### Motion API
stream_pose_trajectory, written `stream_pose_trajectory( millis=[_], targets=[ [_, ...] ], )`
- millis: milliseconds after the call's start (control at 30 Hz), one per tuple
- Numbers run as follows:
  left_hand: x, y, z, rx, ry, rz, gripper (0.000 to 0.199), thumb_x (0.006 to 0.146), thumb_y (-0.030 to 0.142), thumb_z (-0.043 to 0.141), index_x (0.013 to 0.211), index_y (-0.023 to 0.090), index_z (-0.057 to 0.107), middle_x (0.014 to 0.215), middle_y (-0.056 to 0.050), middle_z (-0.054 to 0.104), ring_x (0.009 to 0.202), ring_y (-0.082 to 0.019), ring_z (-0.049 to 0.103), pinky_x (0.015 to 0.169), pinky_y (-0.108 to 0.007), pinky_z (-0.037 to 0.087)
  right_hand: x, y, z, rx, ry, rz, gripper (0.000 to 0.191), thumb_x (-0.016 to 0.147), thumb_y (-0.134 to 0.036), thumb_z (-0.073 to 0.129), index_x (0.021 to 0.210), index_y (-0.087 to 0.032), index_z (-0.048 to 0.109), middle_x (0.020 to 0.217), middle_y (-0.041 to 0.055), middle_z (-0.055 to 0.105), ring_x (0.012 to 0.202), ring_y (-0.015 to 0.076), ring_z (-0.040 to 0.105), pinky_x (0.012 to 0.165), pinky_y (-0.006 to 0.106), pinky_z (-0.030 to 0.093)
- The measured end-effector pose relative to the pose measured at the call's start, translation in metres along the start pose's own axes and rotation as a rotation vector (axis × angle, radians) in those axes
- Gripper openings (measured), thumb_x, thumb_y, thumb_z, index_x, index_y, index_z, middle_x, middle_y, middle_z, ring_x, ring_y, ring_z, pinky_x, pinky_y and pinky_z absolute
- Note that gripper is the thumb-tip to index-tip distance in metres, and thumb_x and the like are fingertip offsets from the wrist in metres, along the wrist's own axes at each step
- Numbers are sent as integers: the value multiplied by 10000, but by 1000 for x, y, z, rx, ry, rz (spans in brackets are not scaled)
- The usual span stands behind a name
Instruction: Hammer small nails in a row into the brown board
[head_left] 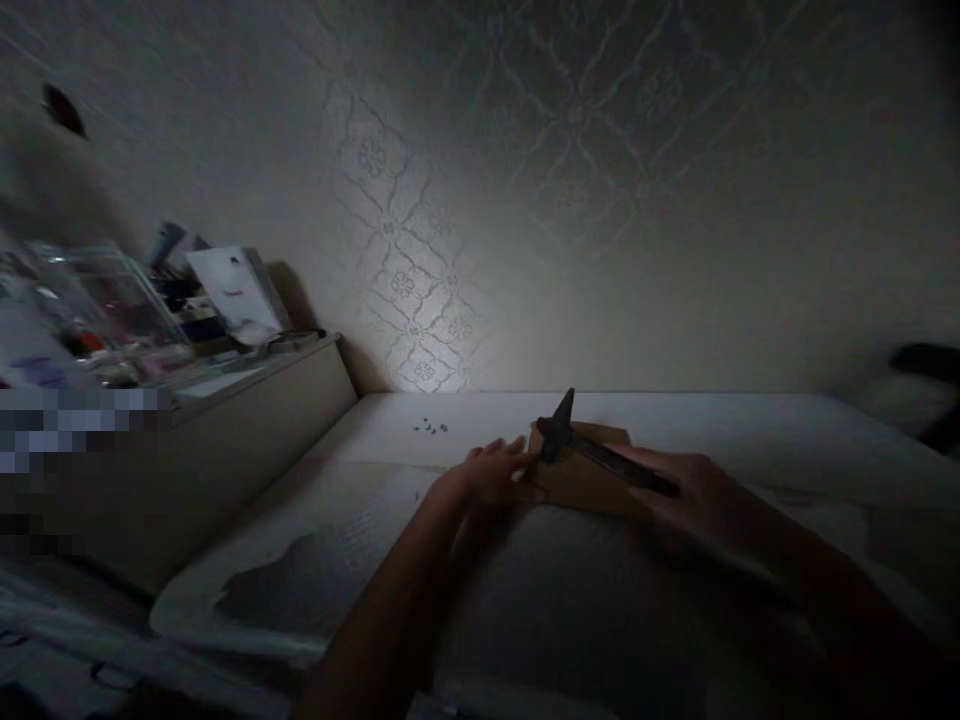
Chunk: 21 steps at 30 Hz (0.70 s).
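A dark hammer (pixel 619 462) is in my right hand (pixel 679 485), which is wrapped round the end of its handle. Its head hangs over the left part of a brown board (pixel 592 490), which looks like wood or cardboard. My left hand (pixel 495 472) grips the board's left edge, thumb along the near side and fingers toward the far side. Whether anything small sits between those fingertips is too dim to see. Farther back to the left, several small dark pieces like nails or screws (pixel 433 428) lie scattered on the white table (pixel 390 420).
Along the left stands a raised cabinet (pixel 247 425) carrying a clear organizer (pixel 112 290), a white box (pixel 236 290) and other clutter. A patterned wall (pixel 525 250) closes off the back. Some dark object (pixel 930 360) juts in at the right edge. The light is dim.
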<state>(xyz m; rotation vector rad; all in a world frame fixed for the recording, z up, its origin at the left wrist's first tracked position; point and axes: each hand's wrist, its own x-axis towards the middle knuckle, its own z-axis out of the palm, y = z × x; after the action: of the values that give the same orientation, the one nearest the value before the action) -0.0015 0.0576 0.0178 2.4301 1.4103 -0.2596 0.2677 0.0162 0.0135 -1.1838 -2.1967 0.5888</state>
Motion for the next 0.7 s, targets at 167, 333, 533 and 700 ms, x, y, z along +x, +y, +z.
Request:
stream_pose_trajectory(
  millis=[167,333,533,700],
  targets=[
    [2,-3,2,-1,-2,-5,800,803,713,425,1471,324,217,1572,-58,65,1419,-363,76,1101,-577,145,0,-2,1,14,40,-23,534,825,-287,506,1343,-159,502,1228,108,626,1072,243,612,916,360,478],
    [1,0,0,4,-6,-5,792,809,708,423,1469,319,224,1571,-61,61,1421,-353,80,1101,-575,149,-1,0,1,-15,-11,-14,527,829,-290,511,1342,-169,504,1164,105,663,983,235,652,857,341,506],
    [-1,3,-2,16,-14,-21,795,807,708,424,1471,325,214,1571,-58,70,1419,-356,89,1105,-567,153,0,-5,0,7,36,-12,530,825,-267,506,1349,-185,496,1245,82,619,1072,228,614,900,334,488],
    [-1,1,-1,11,-2,-11,777,816,694,427,1466,310,243,1569,-61,78,1421,-344,95,1110,-556,158,1,-2,3,-15,24,-30,505,827,-273,514,1319,-160,527,1174,104,657,1019,237,639,878,354,501]
  ],
)
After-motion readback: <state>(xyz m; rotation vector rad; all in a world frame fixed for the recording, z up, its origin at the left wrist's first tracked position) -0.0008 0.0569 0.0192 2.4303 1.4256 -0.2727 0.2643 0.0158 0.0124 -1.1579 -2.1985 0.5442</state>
